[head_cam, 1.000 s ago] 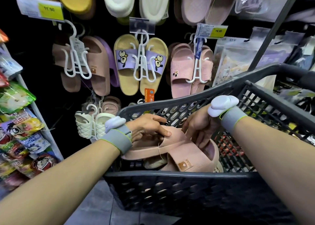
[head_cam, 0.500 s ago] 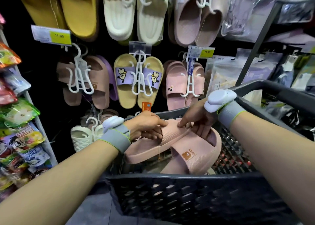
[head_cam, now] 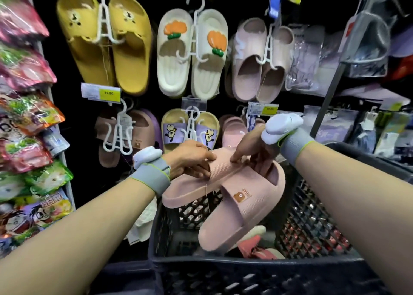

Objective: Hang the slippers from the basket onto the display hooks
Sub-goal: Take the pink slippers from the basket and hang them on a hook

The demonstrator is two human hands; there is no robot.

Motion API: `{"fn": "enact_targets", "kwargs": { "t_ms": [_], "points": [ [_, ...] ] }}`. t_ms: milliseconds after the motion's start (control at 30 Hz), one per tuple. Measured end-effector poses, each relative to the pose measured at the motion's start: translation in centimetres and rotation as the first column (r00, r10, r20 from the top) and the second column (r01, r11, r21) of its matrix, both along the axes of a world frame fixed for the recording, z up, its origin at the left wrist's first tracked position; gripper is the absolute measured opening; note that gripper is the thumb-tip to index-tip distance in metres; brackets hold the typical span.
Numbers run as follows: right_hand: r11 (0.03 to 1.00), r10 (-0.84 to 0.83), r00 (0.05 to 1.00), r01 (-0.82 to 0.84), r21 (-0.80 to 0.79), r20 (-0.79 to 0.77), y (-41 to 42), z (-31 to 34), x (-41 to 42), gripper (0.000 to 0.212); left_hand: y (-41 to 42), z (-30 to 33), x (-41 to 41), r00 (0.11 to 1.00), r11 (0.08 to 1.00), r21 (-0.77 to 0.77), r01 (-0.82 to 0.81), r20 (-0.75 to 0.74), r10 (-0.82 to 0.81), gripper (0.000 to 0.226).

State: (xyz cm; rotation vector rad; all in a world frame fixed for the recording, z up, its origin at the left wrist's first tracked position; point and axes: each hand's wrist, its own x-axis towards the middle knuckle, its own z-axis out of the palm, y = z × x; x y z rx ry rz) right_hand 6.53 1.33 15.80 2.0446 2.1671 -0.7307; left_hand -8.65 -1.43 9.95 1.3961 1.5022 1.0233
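The pink slippers (head_cam: 234,189) are held as a pair above the basket (head_cam: 257,270), over its far left corner. The left hand (head_cam: 190,158) pinches the upper slipper's strap edge; the right hand (head_cam: 252,151) curls its fingers into the straps. Judged step: lifting out. Next, the pair needs a hanger or free hook (head_cam: 121,107); none shows on it. Hung pairs crowd the wall, leaving little room.

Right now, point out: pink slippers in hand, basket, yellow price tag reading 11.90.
pink slippers (head_cam: 234,189): head view, ribbed strap near the bear patch.
basket (head_cam: 245,264): head view, near rim.
yellow price tag (head_cam: 108,93): head view, on the printed 11.90.
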Motion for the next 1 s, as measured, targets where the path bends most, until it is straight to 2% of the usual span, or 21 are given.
{"fn": "enact_targets", "kwargs": {
  "t_ms": [134, 200, 300, 401, 467, 567, 801, 901, 1001],
  "points": [
    [0.977, 0.113, 0.99, -0.126, 0.17, 0.086, -1.6, 2.1, -2.1, 0.025, 0.1, 1.2, -2.0, 0.999, 0.998, 0.046, -0.047, 0.02, 0.046, 0.008],
    [0.959, 0.188, 0.981, -0.192, 0.206, 0.039, -2.4, 3.4, -2.9, 0.03, 0.2, 1.8, -3.1, 0.997, 0.994, 0.081, -0.076, 0.018, 0.075, 0.012],
    [0.913, 0.332, 0.943, -0.312, 0.263, -0.034, -2.8, 4.8, -4.3, 0.042, 0.6, 2.5, -5.1, 0.992, 0.978, 0.161, -0.129, 0.029, 0.126, 0.031],
    [0.869, 0.305, 0.952, -0.267, 0.417, -0.026, -1.9, 4.9, -5.6, 0.039, 1.0, 2.7, -6.6, 0.986, 0.962, 0.224, -0.155, 0.098, 0.137, 0.048],
    [0.848, 0.294, 0.953, -0.224, 0.48, -0.074, -0.8, 4.3, -6.8, 0.038, 1.3, 2.6, -7.6, 0.98, 0.948, 0.262, -0.18, 0.133, 0.149, 0.051],
    [0.825, 0.304, 0.932, -0.156, 0.544, -0.195, 0.4, 3.3, -8.2, 0.034, 1.3, 2.4, -9.0, 0.97, 0.925, 0.306, -0.223, 0.169, 0.178, 0.05],
    [0.791, 0.248, 0.949, -0.081, 0.607, -0.196, 1.7, 2.0, -9.7, 0.035, 0.7, 1.7, -9.7, 0.972, 0.925, 0.328, -0.19, 0.195, 0.131, 0.057],
    [0.764, 0.2, 0.966, -0.05, 0.643, -0.162, 1.8, 1.8, -9.8, 0.04, 0.9, 1.0, -10.2, 0.972, 0.92, 0.324, -0.22, 0.154, 0.178, 0.064],
    [0.728, 0.156, 0.972, 0.006, 0.685, -0.174, 1.8, 1.6, -9.5, 0.039, 1.5, -0.5, -11.3, 0.925, 0.872, 0.334, -0.359, 0.0, 0.381, 0.045]
  ]
}}
